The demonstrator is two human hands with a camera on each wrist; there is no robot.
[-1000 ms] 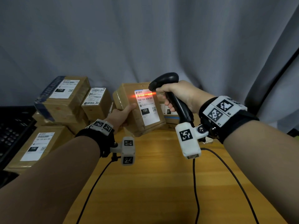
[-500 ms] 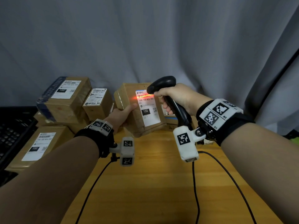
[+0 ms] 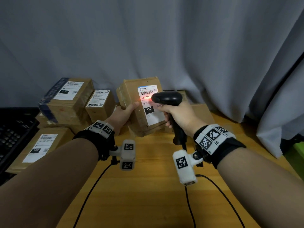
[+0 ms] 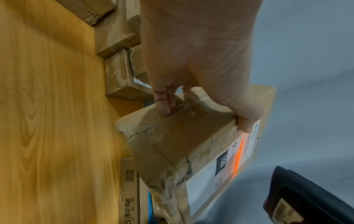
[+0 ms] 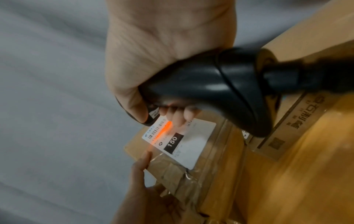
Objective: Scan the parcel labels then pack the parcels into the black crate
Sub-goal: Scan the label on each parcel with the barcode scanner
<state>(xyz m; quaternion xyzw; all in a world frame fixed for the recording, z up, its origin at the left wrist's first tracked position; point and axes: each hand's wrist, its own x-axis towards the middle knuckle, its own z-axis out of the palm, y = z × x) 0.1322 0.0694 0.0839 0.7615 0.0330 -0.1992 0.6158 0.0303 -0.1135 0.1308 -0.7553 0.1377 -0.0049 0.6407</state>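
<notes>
My left hand (image 3: 125, 114) grips a taped brown cardboard parcel (image 3: 131, 96) by its left side, tilted upright above the table, with the thumb on its front face. Its white label (image 3: 150, 104) carries a barcode and a black "150" box. My right hand (image 3: 177, 114) grips the handle of a black barcode scanner (image 3: 167, 97), whose head sits just in front of the label. A red scan line (image 5: 161, 131) falls across the label below the barcode. The same parcel (image 4: 178, 136) and left hand (image 4: 191, 60) show in the left wrist view. The black crate (image 3: 11, 134) lies at the far left.
Several labelled parcels (image 3: 67, 99) are stacked at the back left of the wooden table (image 3: 148, 195), one (image 3: 36, 147) near the crate. More boxes (image 3: 200, 114) lie behind the held parcel. Grey curtain (image 3: 148, 38) hangs behind. Cables (image 3: 92, 190) trail over the table front.
The scanner head has moved down and left, closer to the label, and now covers part of it. The red line has dropped from the barcode to the text below. The parcel stays held.
</notes>
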